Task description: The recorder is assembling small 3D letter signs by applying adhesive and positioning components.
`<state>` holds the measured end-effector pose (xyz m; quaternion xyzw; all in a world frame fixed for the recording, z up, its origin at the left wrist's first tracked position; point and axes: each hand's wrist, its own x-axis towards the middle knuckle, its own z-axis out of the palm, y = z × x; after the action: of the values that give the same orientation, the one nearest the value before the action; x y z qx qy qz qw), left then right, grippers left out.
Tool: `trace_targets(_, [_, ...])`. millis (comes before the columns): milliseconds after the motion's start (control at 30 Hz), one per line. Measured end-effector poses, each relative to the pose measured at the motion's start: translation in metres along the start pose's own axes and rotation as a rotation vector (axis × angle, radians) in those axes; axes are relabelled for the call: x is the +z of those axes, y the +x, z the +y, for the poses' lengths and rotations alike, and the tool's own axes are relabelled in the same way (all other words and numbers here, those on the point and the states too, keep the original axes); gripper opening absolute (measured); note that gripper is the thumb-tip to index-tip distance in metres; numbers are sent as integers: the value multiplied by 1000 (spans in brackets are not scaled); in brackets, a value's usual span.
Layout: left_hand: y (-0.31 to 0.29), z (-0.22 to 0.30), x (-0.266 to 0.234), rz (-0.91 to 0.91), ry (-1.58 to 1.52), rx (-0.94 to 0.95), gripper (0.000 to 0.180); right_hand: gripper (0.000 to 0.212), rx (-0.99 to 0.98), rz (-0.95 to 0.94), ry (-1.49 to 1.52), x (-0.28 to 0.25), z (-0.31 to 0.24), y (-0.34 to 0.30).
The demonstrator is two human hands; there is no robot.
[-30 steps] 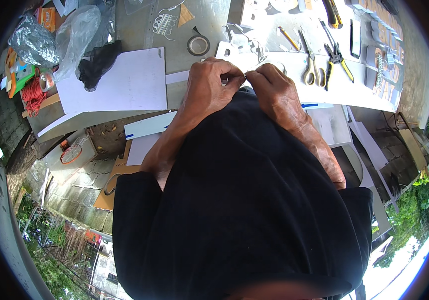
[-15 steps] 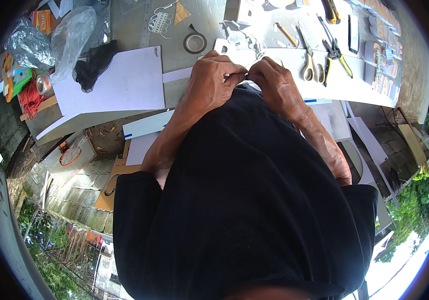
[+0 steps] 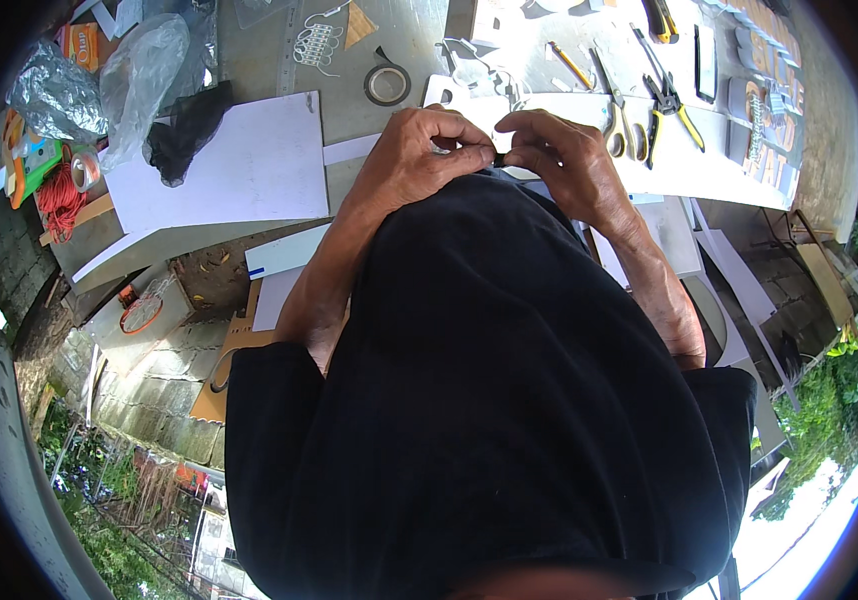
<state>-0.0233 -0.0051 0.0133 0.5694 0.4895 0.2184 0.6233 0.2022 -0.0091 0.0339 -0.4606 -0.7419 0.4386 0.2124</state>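
Observation:
Close to my chest, at the table's near edge, both hands meet over a small black strip [image 3: 499, 159] that looks like tape. My left hand [image 3: 419, 155] pinches it between thumb and forefinger. From the other side my right hand [image 3: 574, 165] has its thumb and a bent finger at the strip, while its forefinger is raised. My fingers hide most of what the strip lies on. Just beyond them, thin white wires [image 3: 509, 88] run over white cut-out pieces. A roll of black tape [image 3: 387, 84] lies flat to the left of the wires.
Scissors [image 3: 617, 120], pliers [image 3: 671, 110], a pencil [image 3: 571, 66] and a yellow-black cutter [image 3: 662, 20] lie at the right. A white sheet [image 3: 239, 160], black cloth [image 3: 184, 130], plastic bags [image 3: 144, 75] and red cord [image 3: 61, 205] occupy the left. Cut-out letters [image 3: 774, 130] stand far right.
My right hand has shifted slightly right and its forefinger has lifted off, so the black strip shows more. My left hand stays nearly in place, still pinching.

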Motion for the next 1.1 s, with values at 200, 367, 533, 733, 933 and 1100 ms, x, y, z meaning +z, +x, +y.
trace_targets(200, [0,-10,-4,4,-220,-10,20,26,263,-98,328,-7,-9,-1])
trace_targets(367, [-1,-13,-2,-65,-429,-171,19,27,107,-47,129,0,-9,-3])
trace_targets(533, [-1,-20,-1,-63,-461,-159,20,29,-45,-2,46,8,-6,-2])
trace_targets(733, [-4,-11,-5,-33,-312,-170,20,37,41,10,119,12,-2,-2])
trace_targets(933, [-5,-13,-6,-47,-271,-165,19,36,97,29,168,16,-4,-2])
trace_targets(1100, [-5,-3,-6,-27,-88,-99,18,33,300,30,286,13,-5,-3])
